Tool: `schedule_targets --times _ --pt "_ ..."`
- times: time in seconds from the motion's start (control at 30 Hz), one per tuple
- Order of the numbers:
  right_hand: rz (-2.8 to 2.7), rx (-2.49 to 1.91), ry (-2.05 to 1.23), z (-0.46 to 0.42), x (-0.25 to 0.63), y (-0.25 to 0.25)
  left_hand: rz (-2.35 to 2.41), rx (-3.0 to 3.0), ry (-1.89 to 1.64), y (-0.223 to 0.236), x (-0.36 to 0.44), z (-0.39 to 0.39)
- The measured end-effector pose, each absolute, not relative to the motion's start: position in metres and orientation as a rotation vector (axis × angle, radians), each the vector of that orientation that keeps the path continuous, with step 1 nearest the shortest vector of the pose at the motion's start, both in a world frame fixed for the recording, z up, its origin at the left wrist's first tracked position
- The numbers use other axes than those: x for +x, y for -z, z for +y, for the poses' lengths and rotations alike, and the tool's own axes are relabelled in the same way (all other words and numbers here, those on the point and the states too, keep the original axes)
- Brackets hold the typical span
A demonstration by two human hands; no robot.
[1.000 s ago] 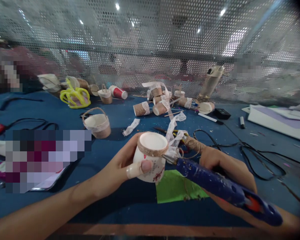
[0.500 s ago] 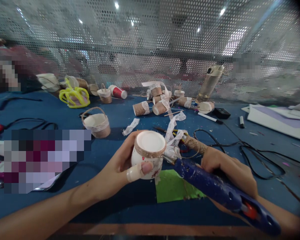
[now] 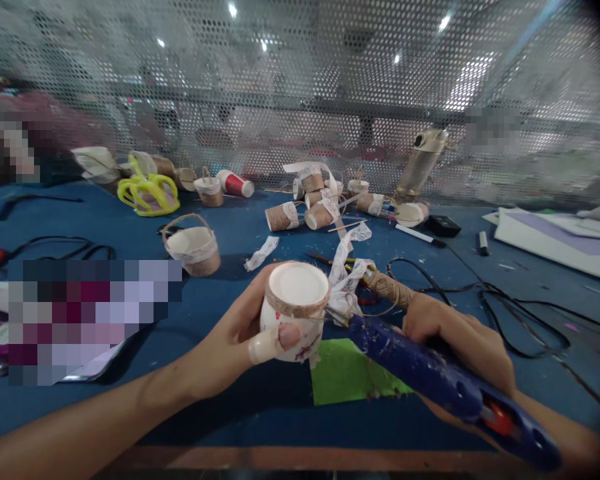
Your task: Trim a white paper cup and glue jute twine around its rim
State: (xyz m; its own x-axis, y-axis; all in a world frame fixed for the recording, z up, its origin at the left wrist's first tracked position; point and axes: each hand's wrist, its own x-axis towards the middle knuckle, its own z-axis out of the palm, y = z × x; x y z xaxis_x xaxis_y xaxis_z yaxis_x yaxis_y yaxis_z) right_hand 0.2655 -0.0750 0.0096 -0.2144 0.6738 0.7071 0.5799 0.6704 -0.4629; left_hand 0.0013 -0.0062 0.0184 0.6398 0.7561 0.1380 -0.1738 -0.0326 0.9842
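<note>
My left hand [image 3: 253, 327] is wrapped round a white printed paper cup [image 3: 300, 333], held upside down with its white base up and brown twine wound about that end. A bandage circles the thumb. In my right hand [image 3: 455, 333] is a blue hot glue gun [image 3: 410, 367], its metal nozzle close to the twine at the cup's right side; whether it touches I cannot tell. Behind the nozzle lie white lace ribbon [image 3: 345, 287] and a roll of twine [image 3: 391, 288]. Beneath the gun is a green sheet [image 3: 337, 380] on the blue table.
Left of the cup stands a small twine-and-lace basket [image 3: 195, 250]. Several twine-wrapped cups [image 3: 323, 215] are heaped further back, near a yellow crown-shaped piece [image 3: 150, 197]. Black cables [image 3: 505, 300] curl at the right, below white sheets [image 3: 545, 240]. A perforated metal screen [image 3: 300, 80] closes the back.
The cup and my left hand have shifted slightly left, and the cup is turned a little. The glue gun stays almost in place.
</note>
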Motion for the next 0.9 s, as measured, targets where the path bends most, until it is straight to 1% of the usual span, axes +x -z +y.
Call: schedule_targets --times 0.13,0.3,0.47,0.67,0.9 --pt "-1.843 -0.979 -0.086 -0.076 0.262 -0.008 0.536 1.438 -0.781 -0.016 0.002 -0.006" --pt "-1.916 -0.957 -0.2 -0.078 0.262 -0.008 0.514 1.487 -0.77 -0.014 0.001 -0.004" --pt "-1.875 -0.988 -0.098 -0.077 0.262 -0.011 0.495 1.452 -0.751 -0.013 -0.001 -0.002" --pt "-1.901 -1.017 -0.173 -0.076 0.27 -0.009 0.515 1.412 -0.753 -0.018 0.001 -0.003" --pt "-1.823 -1.006 -0.08 -0.075 0.259 -0.005 0.487 1.398 -0.713 -0.019 0.002 -0.002"
